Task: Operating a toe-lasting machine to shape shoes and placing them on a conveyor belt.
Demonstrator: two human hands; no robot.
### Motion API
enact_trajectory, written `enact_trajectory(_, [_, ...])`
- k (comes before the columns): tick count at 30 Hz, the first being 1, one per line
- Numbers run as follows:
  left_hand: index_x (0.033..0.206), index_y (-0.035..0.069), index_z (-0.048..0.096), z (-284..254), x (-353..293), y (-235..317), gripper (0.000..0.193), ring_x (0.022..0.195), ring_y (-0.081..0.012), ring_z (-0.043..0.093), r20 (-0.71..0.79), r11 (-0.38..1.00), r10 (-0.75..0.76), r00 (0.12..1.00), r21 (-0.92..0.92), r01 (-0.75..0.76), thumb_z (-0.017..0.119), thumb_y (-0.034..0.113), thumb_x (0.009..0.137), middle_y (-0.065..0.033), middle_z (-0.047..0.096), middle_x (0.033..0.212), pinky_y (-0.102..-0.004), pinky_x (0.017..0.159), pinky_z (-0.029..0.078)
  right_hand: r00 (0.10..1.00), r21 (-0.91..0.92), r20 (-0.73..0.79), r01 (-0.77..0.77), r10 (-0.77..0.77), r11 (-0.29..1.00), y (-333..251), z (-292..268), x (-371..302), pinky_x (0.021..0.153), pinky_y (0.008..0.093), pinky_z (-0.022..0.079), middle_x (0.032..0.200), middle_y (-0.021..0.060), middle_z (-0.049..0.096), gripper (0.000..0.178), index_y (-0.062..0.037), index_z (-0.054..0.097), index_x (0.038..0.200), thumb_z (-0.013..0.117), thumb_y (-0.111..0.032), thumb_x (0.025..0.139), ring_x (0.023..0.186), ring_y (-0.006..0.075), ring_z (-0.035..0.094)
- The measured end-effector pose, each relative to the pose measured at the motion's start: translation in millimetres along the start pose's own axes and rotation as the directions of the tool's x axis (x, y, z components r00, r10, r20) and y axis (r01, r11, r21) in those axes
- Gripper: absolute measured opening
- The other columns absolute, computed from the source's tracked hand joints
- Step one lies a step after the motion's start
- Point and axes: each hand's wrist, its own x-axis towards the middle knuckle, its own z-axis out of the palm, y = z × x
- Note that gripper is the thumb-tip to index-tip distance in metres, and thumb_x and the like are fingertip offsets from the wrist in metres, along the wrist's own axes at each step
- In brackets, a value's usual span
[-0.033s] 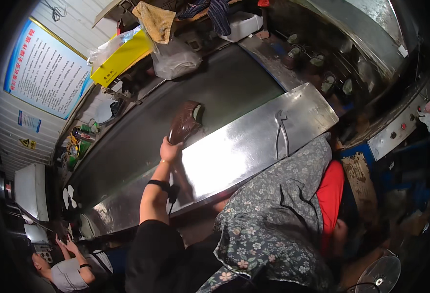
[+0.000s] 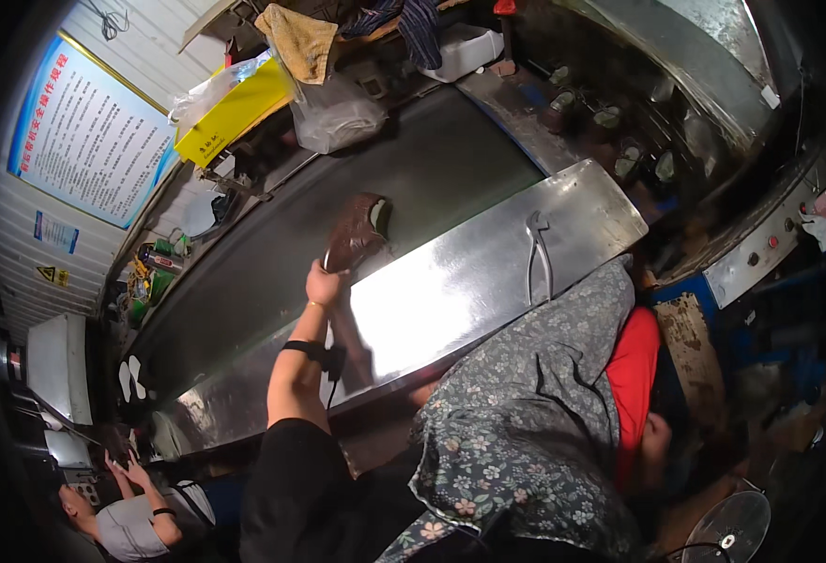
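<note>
My left hand [image 2: 325, 281] grips one end of a brown leather shoe [image 2: 355, 235] over the dark conveyor belt [image 2: 432, 169]. The shoe's opening faces right, showing a pale green inside. It is hard to tell whether the shoe touches the belt. A blurred hand, seemingly my right hand [image 2: 655, 437], is low at the right beside red cloth [image 2: 634, 385]; its fingers are not clear. Metal lasting pliers [image 2: 538, 255] lie on the shiny metal ledge [image 2: 441, 291] in front of the belt, apart from both hands.
A flower-patterned apron [image 2: 526, 403] covers my lap against the ledge. Several shoes [image 2: 606, 118] stand at the far right, beyond a control panel [image 2: 760, 249]. A yellow box [image 2: 235, 113] and plastic bag [image 2: 338, 122] border the belt's far side. Another person [image 2: 136, 525] works at lower left.
Between the frames my left hand and the shoe shift very slightly. The blurred hand at the right rises a little.
</note>
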Motion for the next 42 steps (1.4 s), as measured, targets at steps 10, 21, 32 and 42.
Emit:
enact_trajectory(10, [0.132, 0.004, 0.061, 58, -163, 137, 0.051, 0.102, -0.0296, 0.068, 0.576, 0.003, 0.629, 0.522, -0.673, 0.74, 0.063, 0.04, 0.096, -0.0154, 0.071, 0.118, -0.0385, 0.082, 0.057, 0.878, 0.571, -0.119, 0.443, -0.464, 0.691, -305, -11, 111, 0.101, 0.0316, 0.05, 0.132, 0.0115, 0.068, 0.041, 0.0003, 0.061, 0.137, 0.068, -0.007, 0.097, 0.118, 0.0184, 0.064])
enact_trajectory(21, [0.129, -0.001, 0.059, 141, -266, 332, 0.054, 0.111, -0.0255, 0.065, 0.756, 0.522, 0.568, 0.325, -0.636, 0.568, 0.042, 0.046, 0.108, -0.0138, 0.069, 0.119, -0.0399, 0.095, 0.053, 0.619, -0.159, -0.098, 0.764, -0.78, 0.626, -355, -12, 37, 0.065, 0.0431, 0.058, 0.084, 0.0135, 0.072, 0.025, -0.0092, 0.069, 0.107, 0.073, -0.027, 0.09, 0.075, 0.0326, 0.072])
enact_trajectory(32, [0.109, -0.001, 0.066, 173, -273, 368, 0.03, 0.081, -0.0191, 0.068, 0.883, 0.721, 0.415, 0.22, -0.467, 0.511, 0.05, 0.024, 0.109, -0.0098, 0.07, 0.094, -0.0294, 0.073, 0.056, 0.767, -0.13, 0.002, 0.637, -0.642, 0.76, -326, -26, 32, 0.063, 0.0497, 0.055, 0.075, 0.018, 0.068, 0.025, -0.0081, 0.066, 0.096, 0.072, -0.032, 0.092, 0.071, 0.0386, 0.07])
enact_trajectory(42, [0.133, 0.0, 0.057, 177, -276, 327, 0.048, 0.131, -0.0298, 0.054, 0.054, 0.294, 0.942, 0.332, -0.608, -0.737, 0.07, 0.028, 0.096, -0.0186, 0.06, 0.135, -0.0413, 0.114, 0.039, 0.979, 0.359, -0.015, 0.196, -0.204, 0.912, -266, 40, 21, 0.083, 0.0409, 0.056, 0.109, 0.023, 0.071, 0.044, -0.0065, 0.062, 0.135, 0.068, -0.027, 0.097, 0.101, 0.0359, 0.071])
